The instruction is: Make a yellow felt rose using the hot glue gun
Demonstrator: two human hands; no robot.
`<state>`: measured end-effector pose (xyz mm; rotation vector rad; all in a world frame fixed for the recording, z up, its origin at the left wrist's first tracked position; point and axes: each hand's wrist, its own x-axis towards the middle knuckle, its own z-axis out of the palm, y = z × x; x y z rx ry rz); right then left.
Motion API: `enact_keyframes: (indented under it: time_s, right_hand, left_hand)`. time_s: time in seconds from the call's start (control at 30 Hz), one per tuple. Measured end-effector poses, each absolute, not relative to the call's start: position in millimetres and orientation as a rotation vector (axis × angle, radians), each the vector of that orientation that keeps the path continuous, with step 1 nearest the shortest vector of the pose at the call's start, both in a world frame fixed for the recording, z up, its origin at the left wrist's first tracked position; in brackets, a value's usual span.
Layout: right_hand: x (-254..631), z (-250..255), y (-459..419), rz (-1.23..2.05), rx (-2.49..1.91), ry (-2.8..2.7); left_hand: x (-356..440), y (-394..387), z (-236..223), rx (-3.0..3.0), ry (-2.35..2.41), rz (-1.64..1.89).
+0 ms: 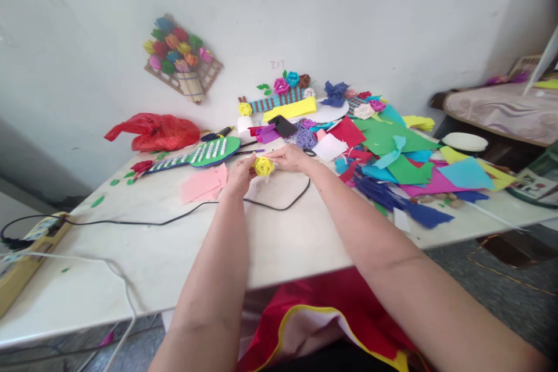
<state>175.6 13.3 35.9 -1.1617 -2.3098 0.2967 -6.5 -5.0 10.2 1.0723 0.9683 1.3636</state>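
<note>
A yellow paper flower point(264, 166) is held between my two hands over the middle of the table. My left hand point(241, 174) grips it from the left with closed fingers. From the right, my right hand point(288, 157) pinches at its upper edge. Pale pink paper sheets point(203, 183) lie just left of my left hand. Behind my hands are a black phone point(282, 126) and a tangle of purple yarn point(304, 136).
Coloured paper scraps point(392, 157) cover the table's right side. A green woven racket-shaped piece point(213, 151) and a red plastic bag point(159, 132) lie left. A black cable point(165, 222) crosses to a power strip point(32, 256). Paper flowers point(174, 46) hang on the wall.
</note>
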Motion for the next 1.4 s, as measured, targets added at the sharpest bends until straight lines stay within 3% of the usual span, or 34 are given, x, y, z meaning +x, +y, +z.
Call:
enact_keyframes:
  time_s: [0.8, 1.4]
  right_hand:
    - [172, 39, 7, 0.372, -1.197, -2.262]
    - [163, 55, -12, -0.263, -1.325, -2.513]
  left_hand:
    - [-12, -5, 6, 1.053, 0.813, 1.332]
    - [-6, -6, 12, 0.872, 0.944, 1.387]
